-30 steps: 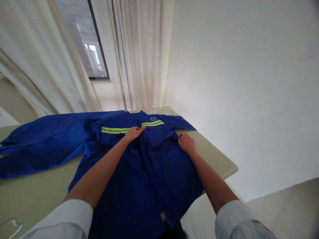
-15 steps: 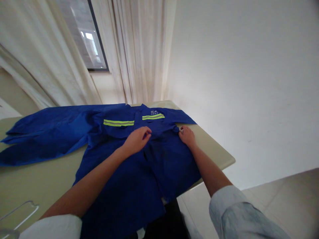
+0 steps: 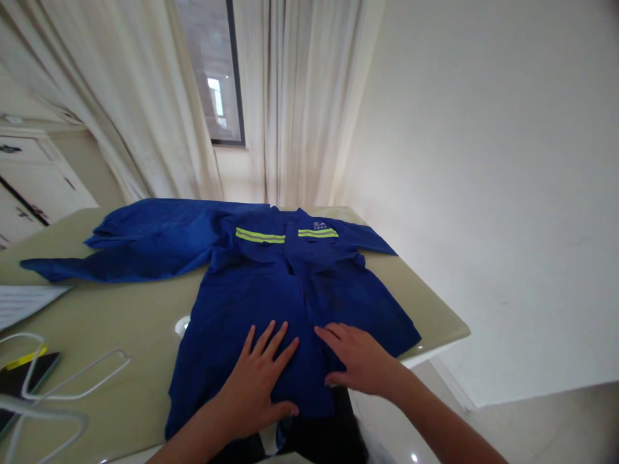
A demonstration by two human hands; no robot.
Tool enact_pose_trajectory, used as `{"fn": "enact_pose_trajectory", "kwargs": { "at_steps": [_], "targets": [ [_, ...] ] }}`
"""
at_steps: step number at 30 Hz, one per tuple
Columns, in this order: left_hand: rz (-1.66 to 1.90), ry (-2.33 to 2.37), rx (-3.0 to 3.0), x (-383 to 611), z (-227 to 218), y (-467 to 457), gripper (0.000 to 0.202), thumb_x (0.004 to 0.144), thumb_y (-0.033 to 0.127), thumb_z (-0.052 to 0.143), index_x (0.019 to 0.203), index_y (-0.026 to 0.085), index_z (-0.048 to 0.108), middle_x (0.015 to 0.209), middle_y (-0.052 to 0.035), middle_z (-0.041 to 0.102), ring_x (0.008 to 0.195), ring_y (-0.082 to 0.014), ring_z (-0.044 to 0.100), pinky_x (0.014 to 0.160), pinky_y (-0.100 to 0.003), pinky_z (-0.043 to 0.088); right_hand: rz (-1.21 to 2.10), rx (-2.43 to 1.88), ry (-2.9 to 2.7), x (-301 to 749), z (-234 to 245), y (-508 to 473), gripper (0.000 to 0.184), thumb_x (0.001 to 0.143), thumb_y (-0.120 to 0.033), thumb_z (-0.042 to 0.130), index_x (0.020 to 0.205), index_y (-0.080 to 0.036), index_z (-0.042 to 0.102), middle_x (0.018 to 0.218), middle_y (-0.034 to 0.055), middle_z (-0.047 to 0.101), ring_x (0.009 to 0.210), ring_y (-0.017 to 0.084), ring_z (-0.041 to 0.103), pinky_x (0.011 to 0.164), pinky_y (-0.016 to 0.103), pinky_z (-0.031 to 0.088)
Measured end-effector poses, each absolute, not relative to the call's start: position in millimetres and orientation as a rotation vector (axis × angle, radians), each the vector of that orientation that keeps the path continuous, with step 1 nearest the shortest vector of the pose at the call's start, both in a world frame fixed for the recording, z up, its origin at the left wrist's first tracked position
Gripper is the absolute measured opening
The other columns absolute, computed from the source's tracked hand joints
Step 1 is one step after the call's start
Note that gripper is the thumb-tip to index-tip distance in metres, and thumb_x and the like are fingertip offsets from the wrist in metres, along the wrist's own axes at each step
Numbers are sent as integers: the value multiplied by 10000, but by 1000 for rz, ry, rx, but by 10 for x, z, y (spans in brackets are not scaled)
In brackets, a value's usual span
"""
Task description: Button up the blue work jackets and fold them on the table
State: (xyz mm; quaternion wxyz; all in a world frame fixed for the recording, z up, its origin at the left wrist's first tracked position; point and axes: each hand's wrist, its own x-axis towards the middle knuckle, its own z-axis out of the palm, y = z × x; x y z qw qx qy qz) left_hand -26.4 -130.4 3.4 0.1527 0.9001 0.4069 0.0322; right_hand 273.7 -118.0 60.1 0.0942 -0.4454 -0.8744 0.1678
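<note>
A blue work jacket with yellow-green reflective strips lies front up on the table, its collar away from me and its lower hem at the near edge. Spread flat on the lower left front panel is my left hand, fingers apart. My right hand rests by the front opening near the hem, fingers stretched forward and thumb apart from them. One sleeve points out to the right. Long blue cloth stretches to the left; I cannot tell whether all of it is sleeve.
At the left of the table lie white cables, a dark flat device with a yellow item on it, and a paper sheet. Curtains hang behind, a wall stands right, and a cabinet is far left.
Both hands have come back toward me, from the jacket's chest and right side to its lower front. My left hand has spread its fingers. The view has shifted left.
</note>
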Motion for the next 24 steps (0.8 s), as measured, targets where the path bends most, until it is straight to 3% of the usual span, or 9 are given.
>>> {"fn": "enact_pose_trajectory", "kwargs": {
  "at_steps": [3, 5, 7, 10, 12, 16, 20, 22, 24],
  "targets": [
    [78, 1144, 2567, -272, 141, -1305, 968, 895, 861, 455, 1691, 374, 196, 1773, -114, 118, 1621, -443, 100, 1239, -768, 80, 549, -1405, -2389, 2835, 682, -1414, 523, 955, -231, 590, 1478, -214, 588, 1357, 129, 696, 1231, 283, 670, 1087, 447, 521],
    [34, 1114, 2574, -260, 285, -1232, 915, 918, 838, 444, 1677, 358, 272, 1759, -133, 195, 1602, -459, 180, 1220, -764, 185, 500, -1447, -2142, 2940, 815, -1517, 507, 979, -222, 543, 1483, -252, 580, 1388, 96, 686, 1248, 256, 667, 1106, 429, 512],
    [-13, 1114, 2589, -210, 474, -1059, 720, 977, 729, 461, 1571, 322, 495, 1658, -154, 430, 1504, -441, 414, 1159, -687, 375, 493, -1485, -2031, 2949, 907, -1650, 535, 976, -287, 604, 1509, -293, 554, 1450, 77, 651, 1297, 265, 640, 1143, 437, 484],
    [55, 1295, 2589, -41, 724, -613, 418, 1073, 387, 358, 1204, 211, 714, 1223, -145, 726, 1128, -310, 699, 990, -483, 541, 725, -1466, -2235, 2738, 839, -1873, 620, 950, -248, 639, 1552, -333, 519, 1488, 67, 631, 1346, 278, 611, 1173, 445, 459],
    [273, 1486, 2553, 111, 764, -264, 415, 1071, 278, 298, 1156, 180, 692, 1128, -135, 731, 1055, -268, 701, 978, -425, 537, 872, -1463, -2338, 2558, 716, -1965, 697, 930, -202, 632, 1595, -337, 470, 1462, 85, 649, 1329, 295, 623, 1157, 461, 475],
    [553, 1564, 2544, 333, 451, 253, 512, 1049, 505, 437, 1434, 203, 587, 1517, -168, 578, 1390, -337, 540, 1164, -526, 410, 1120, -1393, -2221, 2536, 646, -1801, 907, 812, -421, 843, 1613, -405, 417, 1348, 74, 714, 1165, 315, 708, 1024, 457, 578],
    [541, 1467, 2553, 338, 19, 426, 623, 1013, 602, 468, 1548, 287, 521, 1692, -101, 396, 1553, -337, 362, 1283, -590, 185, 880, -1438, -1840, 3081, 815, -934, 522, 937, -573, 680, 1402, -340, 633, 1172, 73, 756, 1049, 266, 738, 947, 441, 612],
    [584, 1477, 2513, 312, -84, 448, 646, 1023, 627, 419, 1553, 273, 523, 1687, -94, 406, 1557, -321, 360, 1295, -577, 159, 540, -1617, -1571, 3429, 865, -307, 438, 989, -585, 567, 1274, -274, 685, 1075, 91, 760, 1016, 260, 742, 950, 436, 616],
    [612, 1502, 2482, 298, -109, 457, 656, 1031, 634, 382, 1546, 257, 534, 1673, -98, 429, 1556, -317, 365, 1299, -577, 149, 338, -1788, -1445, 3726, 860, 302, 432, 1009, -574, 512, 1171, -223, 705, 902, 96, 733, 868, 260, 745, 797, 397, 650]
  ]
}}
